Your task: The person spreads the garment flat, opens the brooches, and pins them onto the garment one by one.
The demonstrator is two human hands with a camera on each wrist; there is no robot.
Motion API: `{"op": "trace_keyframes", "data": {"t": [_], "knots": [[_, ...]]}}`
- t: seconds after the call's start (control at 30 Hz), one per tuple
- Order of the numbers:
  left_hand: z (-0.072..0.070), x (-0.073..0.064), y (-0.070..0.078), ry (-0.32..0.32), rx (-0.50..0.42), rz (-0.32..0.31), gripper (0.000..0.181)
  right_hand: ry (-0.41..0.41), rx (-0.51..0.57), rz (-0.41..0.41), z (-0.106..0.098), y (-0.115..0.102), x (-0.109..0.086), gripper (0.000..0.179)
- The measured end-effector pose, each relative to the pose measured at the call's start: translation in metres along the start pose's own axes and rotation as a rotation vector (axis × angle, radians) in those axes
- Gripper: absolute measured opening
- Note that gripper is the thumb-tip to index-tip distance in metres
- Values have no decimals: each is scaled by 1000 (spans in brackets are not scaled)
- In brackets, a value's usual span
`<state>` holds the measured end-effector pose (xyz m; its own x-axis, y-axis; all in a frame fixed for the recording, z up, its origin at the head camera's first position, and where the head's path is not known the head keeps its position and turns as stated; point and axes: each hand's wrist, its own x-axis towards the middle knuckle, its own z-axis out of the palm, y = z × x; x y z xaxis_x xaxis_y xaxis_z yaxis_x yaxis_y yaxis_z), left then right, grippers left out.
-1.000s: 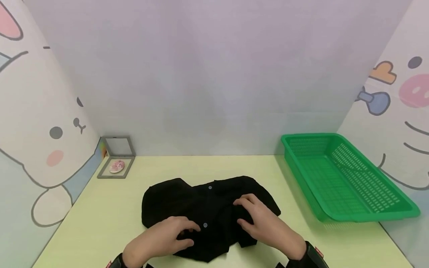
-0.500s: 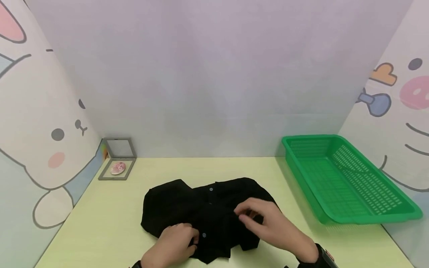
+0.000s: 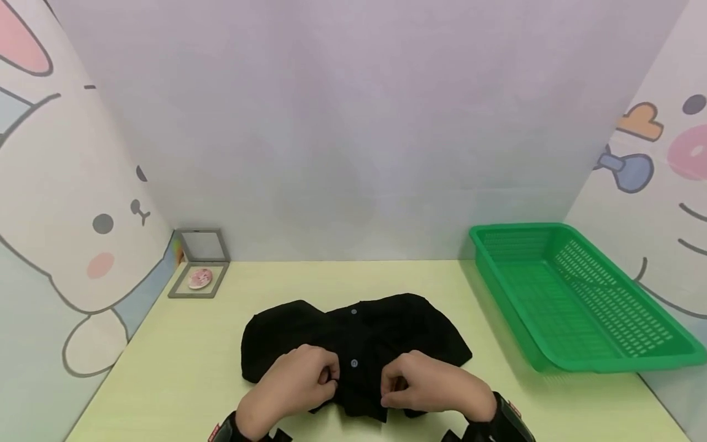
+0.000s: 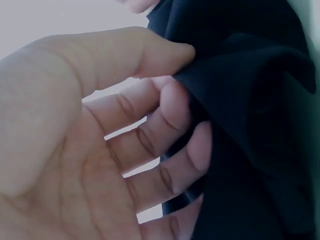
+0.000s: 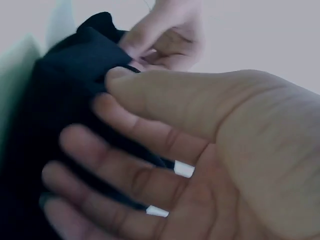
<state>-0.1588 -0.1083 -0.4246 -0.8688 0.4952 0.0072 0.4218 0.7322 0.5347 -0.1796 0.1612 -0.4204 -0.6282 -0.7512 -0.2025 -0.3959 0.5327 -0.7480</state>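
Note:
A black button-up shirt (image 3: 353, 341) lies bunched and folded on the pale yellow table (image 3: 166, 362), its grey buttons showing along the middle. At its near left edge, my left hand (image 3: 301, 377) pinches the cloth. In the left wrist view, the thumb of the left hand (image 4: 115, 120) presses the black fabric (image 4: 250, 125) against the index finger. My right hand (image 3: 428, 383) is at the near right edge, thumb and index finger holding the cloth. The right wrist view has the right hand (image 5: 175, 150) with its other fingers loosely bent beside the fabric (image 5: 60, 90).
To the right stands a green plastic basket (image 3: 499, 307) with perforated walls. At the back left, a small grey-framed case (image 3: 190, 294) stands open, with a pink patterned round piece (image 3: 200, 279) in it. Cartoon-printed panels (image 3: 72, 202) flank the table, and a pale backdrop (image 3: 342, 135) rises behind.
Both hands have come down to the near edge of the shirt and taken hold of it. The right hand has moved lower, and the near edge is now slightly raised.

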Motion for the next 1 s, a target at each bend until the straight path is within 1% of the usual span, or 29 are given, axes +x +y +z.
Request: {"op": "trace_keyframes", "data": {"t": [0.1, 0.23, 0.33, 0.4, 0.43, 0.5, 0.57, 0.63, 0.7, 0.77, 0.87, 0.93, 1.0], "knots": [[-3, -1, 2, -15, -25, 16, 23, 23, -95, 40, 7, 2, 3, 6], [-12, -7, -1, -23, -69, 38, 26, 74, -242, 79, 15, 6, 9, 27], [-21, -12, -5, -12, -80, 51, 27, 82, -294, 107, 21, 8, 16, 39], [-24, -13, -6, -21, -88, 59, 27, 78, -322, 104, 25, 9, 19, 48], [-25, -13, -5, -34, -97, 71, 26, 74, -301, 105, 27, 9, 20, 50], [-25, -10, -3, -75, -134, 101, 24, 86, -251, 73, 31, 10, 22, 53], [-22, -8, 0, -121, -171, 128, 21, 120, -188, -3, 34, 10, 24, 43], [-21, -7, 2, -150, -199, 144, 19, 169, -98, -81, 35, 9, 25, 26], [-21, -7, 3, -146, -201, 147, 19, 246, -74, -156, 32, 6, 25, 14], [-23, -8, 3, -120, -201, 148, 18, 330, -54, -199, 26, 4, 22, 9], [-25, -9, 2, -90, -229, 155, 17, 451, -45, -223, 15, 1, 15, 9], [-26, -10, 0, -100, -257, 159, 16, 520, -56, -229, 5, -1, 9, 13], [-26, -9, -3, -129, -273, 150, 19, 578, -78, -241, -4, -2, 3, 16]]}}
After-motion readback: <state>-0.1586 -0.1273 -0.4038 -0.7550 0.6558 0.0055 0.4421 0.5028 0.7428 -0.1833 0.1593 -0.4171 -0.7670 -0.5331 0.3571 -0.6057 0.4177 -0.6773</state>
